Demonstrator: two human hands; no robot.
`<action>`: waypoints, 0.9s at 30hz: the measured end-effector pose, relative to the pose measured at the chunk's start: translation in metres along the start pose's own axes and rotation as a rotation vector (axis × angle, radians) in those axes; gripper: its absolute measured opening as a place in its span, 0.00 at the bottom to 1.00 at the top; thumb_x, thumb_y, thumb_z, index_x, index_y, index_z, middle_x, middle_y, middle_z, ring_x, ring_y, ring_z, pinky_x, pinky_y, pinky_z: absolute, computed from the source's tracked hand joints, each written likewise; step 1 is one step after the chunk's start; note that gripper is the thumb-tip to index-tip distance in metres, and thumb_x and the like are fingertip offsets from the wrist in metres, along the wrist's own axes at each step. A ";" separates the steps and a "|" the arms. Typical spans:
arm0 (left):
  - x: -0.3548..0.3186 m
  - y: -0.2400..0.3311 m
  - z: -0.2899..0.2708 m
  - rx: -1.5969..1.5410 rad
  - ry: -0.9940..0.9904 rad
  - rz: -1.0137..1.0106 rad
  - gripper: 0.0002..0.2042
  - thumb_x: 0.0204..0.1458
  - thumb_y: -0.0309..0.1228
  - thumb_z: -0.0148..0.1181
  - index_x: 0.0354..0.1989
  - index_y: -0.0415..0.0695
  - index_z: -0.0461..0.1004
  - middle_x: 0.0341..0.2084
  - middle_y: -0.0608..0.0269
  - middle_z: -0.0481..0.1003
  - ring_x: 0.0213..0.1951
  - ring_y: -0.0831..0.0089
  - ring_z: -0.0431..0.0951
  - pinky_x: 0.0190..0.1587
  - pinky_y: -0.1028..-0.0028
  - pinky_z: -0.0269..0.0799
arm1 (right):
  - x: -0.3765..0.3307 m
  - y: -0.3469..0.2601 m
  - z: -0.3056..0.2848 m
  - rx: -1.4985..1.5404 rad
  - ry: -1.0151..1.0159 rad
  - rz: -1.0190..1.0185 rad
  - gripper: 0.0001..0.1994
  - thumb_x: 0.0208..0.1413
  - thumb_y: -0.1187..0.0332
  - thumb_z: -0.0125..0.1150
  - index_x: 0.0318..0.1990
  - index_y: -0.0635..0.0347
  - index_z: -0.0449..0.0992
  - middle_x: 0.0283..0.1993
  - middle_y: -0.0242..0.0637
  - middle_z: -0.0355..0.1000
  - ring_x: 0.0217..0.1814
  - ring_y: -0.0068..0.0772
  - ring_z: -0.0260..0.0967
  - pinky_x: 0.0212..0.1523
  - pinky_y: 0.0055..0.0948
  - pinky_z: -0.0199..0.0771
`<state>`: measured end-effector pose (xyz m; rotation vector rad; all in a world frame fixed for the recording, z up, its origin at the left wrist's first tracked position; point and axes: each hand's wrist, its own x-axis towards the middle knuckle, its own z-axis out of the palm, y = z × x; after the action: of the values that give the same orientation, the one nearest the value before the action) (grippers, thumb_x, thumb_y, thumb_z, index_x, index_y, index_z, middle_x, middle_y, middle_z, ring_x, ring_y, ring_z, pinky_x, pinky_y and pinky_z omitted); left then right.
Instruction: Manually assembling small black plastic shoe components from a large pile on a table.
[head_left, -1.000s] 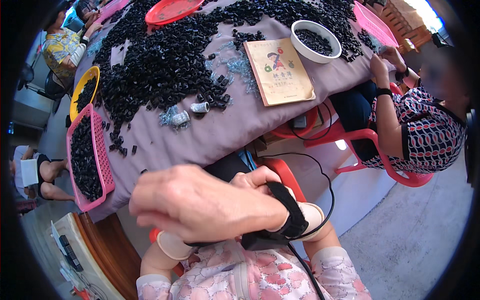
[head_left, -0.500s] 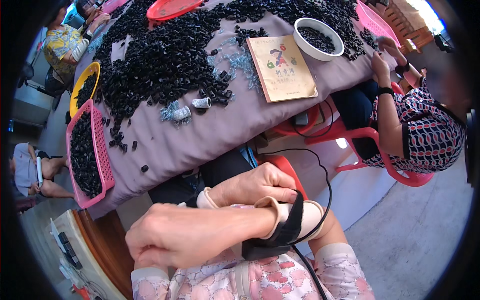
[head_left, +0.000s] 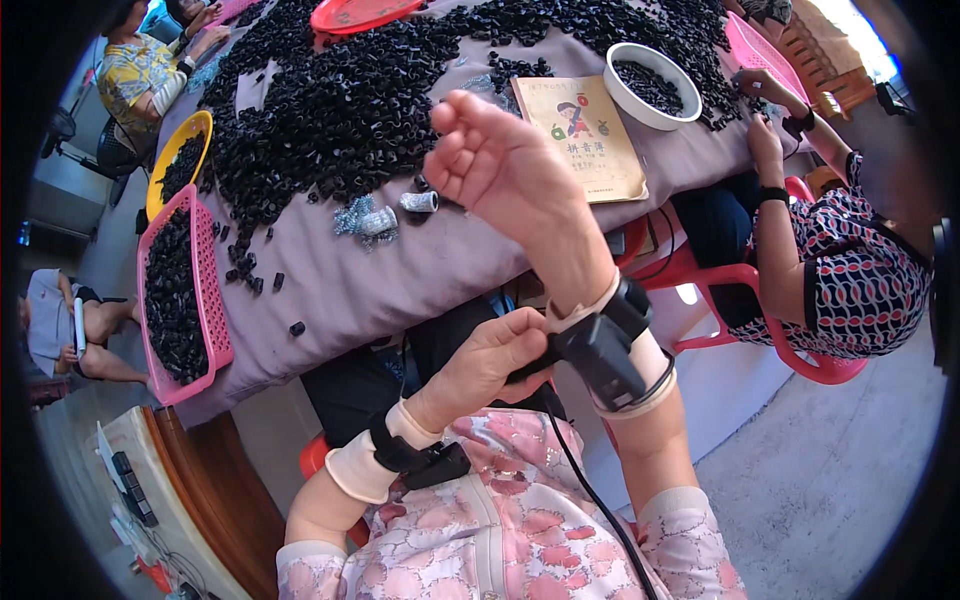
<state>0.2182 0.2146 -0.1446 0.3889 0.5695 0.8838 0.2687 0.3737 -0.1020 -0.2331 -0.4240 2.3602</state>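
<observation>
My left hand (head_left: 490,358) is closed on the black strap of a wrist device (head_left: 605,365), a small black box on my right wrist. Beneath the device lies a beige wristband (head_left: 645,385). Raised in front of the table's near edge, my right hand (head_left: 510,170) shows its palm; its fingers are loosely bent and nothing is in them. My left wrist carries a similar black device (head_left: 425,455) over a beige band. A paper booklet (head_left: 585,140) lies beyond my right hand, next to a white bowl (head_left: 652,85) of small black parts.
Heaps of small black parts (head_left: 330,120) cover much of the cloth-covered table (head_left: 330,290). A pink basket (head_left: 215,310), a yellow tray (head_left: 207,135) and a red tray (head_left: 365,12) stand along it. A person (head_left: 835,250) sits at right; another (head_left: 135,75) at far left. A black cable (head_left: 595,490) hangs near my lap.
My right hand has swung from the lower left up toward the table and turned palm-side up. My left hand stays at the right wrist's strap. My crossed forearms have come apart.
</observation>
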 end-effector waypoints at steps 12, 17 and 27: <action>0.015 0.009 -0.042 0.542 0.354 0.191 0.07 0.56 0.28 0.53 0.41 0.42 0.73 0.20 0.73 0.70 0.17 0.91 0.60 0.17 0.87 0.50 | 0.018 -0.014 -0.014 0.417 0.065 0.038 0.08 0.62 0.67 0.48 0.37 0.61 0.71 0.31 0.35 0.72 0.27 0.26 0.67 0.41 0.35 0.70; 0.052 0.015 -0.025 0.674 0.197 0.080 0.09 0.54 0.30 0.56 0.41 0.41 0.72 0.21 0.72 0.70 0.21 0.88 0.65 0.21 0.85 0.59 | 0.011 -0.008 -0.017 0.464 0.184 0.007 0.08 0.62 0.66 0.48 0.35 0.59 0.70 0.29 0.33 0.72 0.24 0.24 0.65 0.38 0.34 0.70; 0.088 0.030 -0.032 0.860 -0.418 0.572 0.10 0.47 0.32 0.59 0.38 0.44 0.74 0.37 0.66 0.70 0.40 0.72 0.70 0.44 0.75 0.66 | 0.005 0.029 0.009 0.504 0.062 0.054 0.08 0.61 0.68 0.47 0.36 0.62 0.70 0.30 0.32 0.69 0.25 0.23 0.61 0.42 0.33 0.65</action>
<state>0.2245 0.3057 -0.1803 1.5370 0.4256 1.0246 0.2442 0.3547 -0.1050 -0.0790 0.2131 2.4164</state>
